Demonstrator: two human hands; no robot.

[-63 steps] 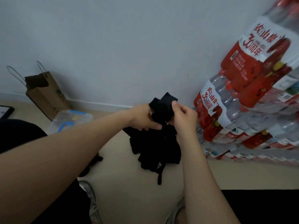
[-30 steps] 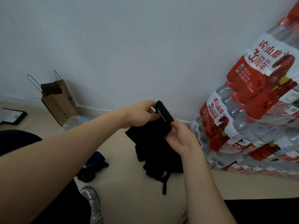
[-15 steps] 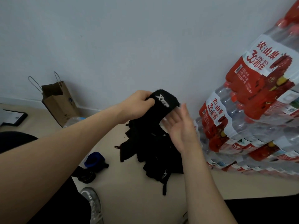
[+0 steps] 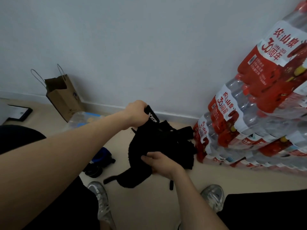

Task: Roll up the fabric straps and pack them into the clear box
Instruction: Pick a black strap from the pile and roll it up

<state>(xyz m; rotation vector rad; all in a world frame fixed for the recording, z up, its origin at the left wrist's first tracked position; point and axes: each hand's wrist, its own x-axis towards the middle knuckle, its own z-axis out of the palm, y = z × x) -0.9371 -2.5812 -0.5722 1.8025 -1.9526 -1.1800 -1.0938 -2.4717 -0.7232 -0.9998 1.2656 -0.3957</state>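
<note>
The left hand (image 4: 135, 113) holds one end of a strap (image 4: 141, 151) up in the middle, and the right hand (image 4: 162, 163) grips it lower and nearer. Behind them a pile of straps (image 4: 181, 143) lies on the floor, just beside the stacked water packs (image 4: 249, 122) on the right. Far left, a paper bag (image 4: 64, 97) stands against the wall, with the clear box (image 4: 83, 118) just in front of it, partly behind the left forearm.

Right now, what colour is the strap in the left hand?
Black strap with white lettering, clearest in the head view.
</note>
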